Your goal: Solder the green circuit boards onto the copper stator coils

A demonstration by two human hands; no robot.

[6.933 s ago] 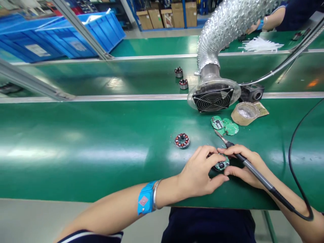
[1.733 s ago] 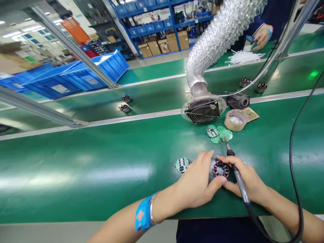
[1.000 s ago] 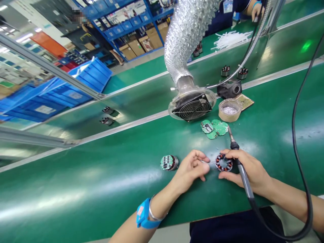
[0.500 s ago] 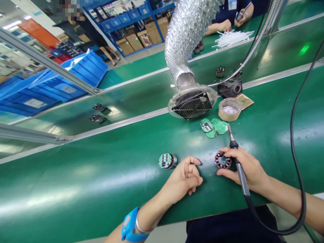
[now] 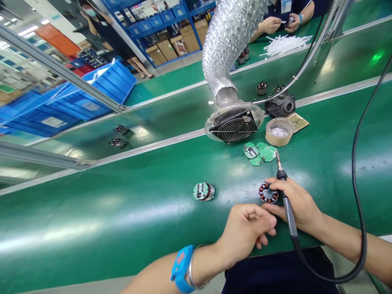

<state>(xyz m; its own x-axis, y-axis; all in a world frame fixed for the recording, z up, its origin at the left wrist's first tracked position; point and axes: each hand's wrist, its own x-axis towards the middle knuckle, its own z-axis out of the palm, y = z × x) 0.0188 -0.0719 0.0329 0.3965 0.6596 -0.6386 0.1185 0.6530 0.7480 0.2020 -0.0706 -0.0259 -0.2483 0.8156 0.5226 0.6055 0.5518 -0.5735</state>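
My right hand (image 5: 301, 206) grips a motor stator (image 5: 268, 193) with copper windings between thumb and fingertips, low at the bench's near side. The same hand holds a soldering iron (image 5: 288, 208), its tip pointing away from me towards green circuit boards. My left hand (image 5: 246, 228), a blue wrist strap (image 5: 183, 269) on its wrist, is just left of the stator. Its fingers are curled in and the thumb is pressed near them; anything between them is too small to make out. Further left stands a motor with a round green board (image 5: 203, 191) on top.
A fume extractor (image 5: 234, 126) on a silver duct hangs over the bench. Near it are loose round circuit boards (image 5: 259, 153), a tub of shiny bits (image 5: 278, 131) and a black holder (image 5: 280, 107). The iron's cable (image 5: 357, 171) loops at right. A co-worker's hands (image 5: 281, 24) work across the line.
My left hand has moved right and towards me, close to the stator, and its index finger has curled in. My right hand still holds the stator and soldering iron in nearly the same place.
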